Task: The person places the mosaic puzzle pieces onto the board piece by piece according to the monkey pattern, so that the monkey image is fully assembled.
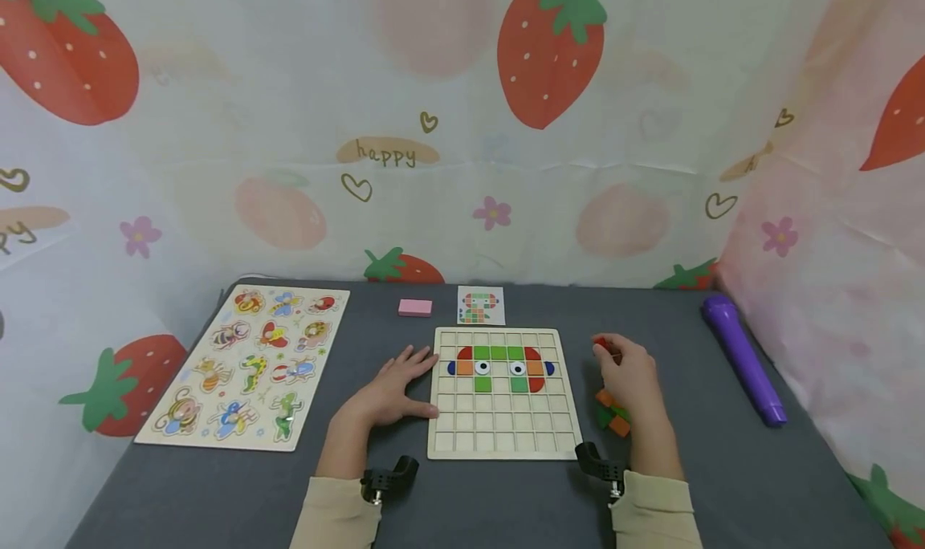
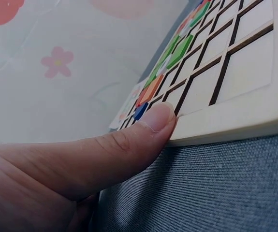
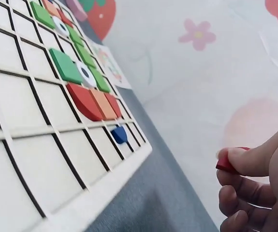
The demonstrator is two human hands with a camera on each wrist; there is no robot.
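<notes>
A wooden grid board lies on the dark table, with red, orange, green, blue and eye-printed pieces set in its upper rows. My left hand rests at the board's left side with fingers spread. Its thumb touches the board's edge in the left wrist view. To the right of the board, my right hand pinches a small red block between thumb and index finger, raised off the board. Several loose orange and green blocks lie just below that hand, partly hidden by it.
Behind the board lies a pattern card, with a pink block to its left. A board of cartoon insect pictures occupies the left side. A purple cylinder lies at the right. A strawberry-print curtain hangs around the table.
</notes>
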